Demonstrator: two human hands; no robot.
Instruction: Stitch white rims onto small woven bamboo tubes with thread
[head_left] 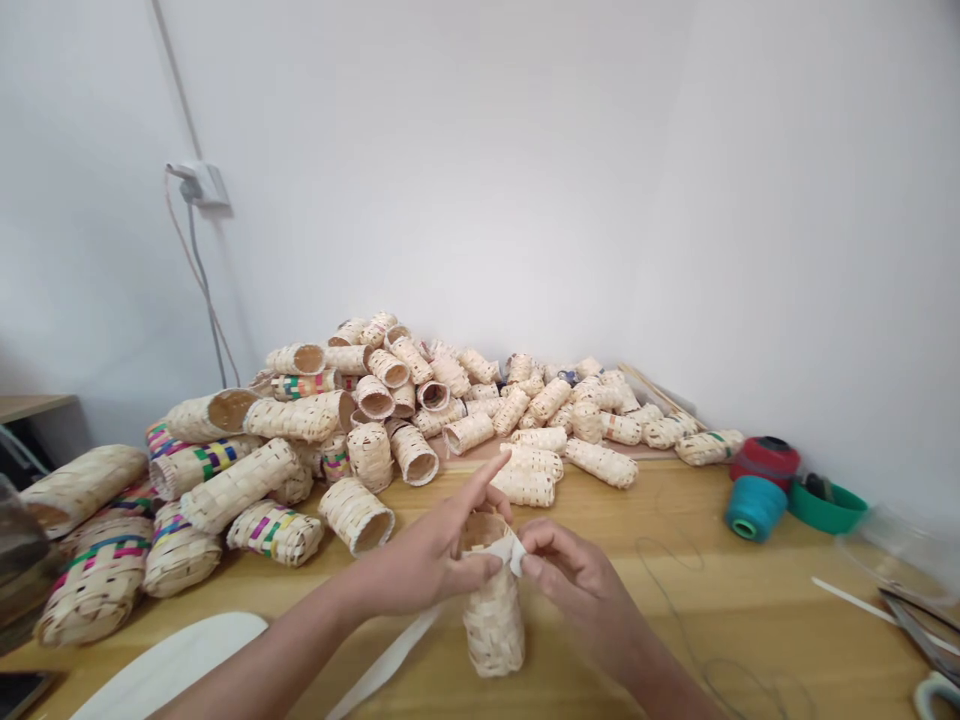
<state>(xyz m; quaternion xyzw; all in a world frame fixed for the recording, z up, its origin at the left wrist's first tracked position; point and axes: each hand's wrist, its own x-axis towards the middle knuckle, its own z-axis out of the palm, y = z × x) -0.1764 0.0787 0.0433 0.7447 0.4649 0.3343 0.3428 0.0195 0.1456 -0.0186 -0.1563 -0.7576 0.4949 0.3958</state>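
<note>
A small woven wood-strip basket [495, 630], shaped like a tube with its open mouth up, stands tilted on the table between my hands. My left hand [427, 560] wraps around its rim, thumb in front and fingers behind. A white fabric strip [394, 660] lies along the rim under the left thumb, and its tail trails down to the table at the left. With thumb and forefinger, my right hand [574, 575] pinches the strip's folded part at the right side of the rim. The fingers of the right hand partly hide that spot.
Many woven tubes [240, 485] are heaped along the wall. Right of them sit a blue thread spool [756, 508], a red spool [765, 462] and a green dish [829, 508]. Scissors [919, 635] lie at the right edge. A white oval board [180, 660] lies front left; loose thread [679, 610] curls on the table.
</note>
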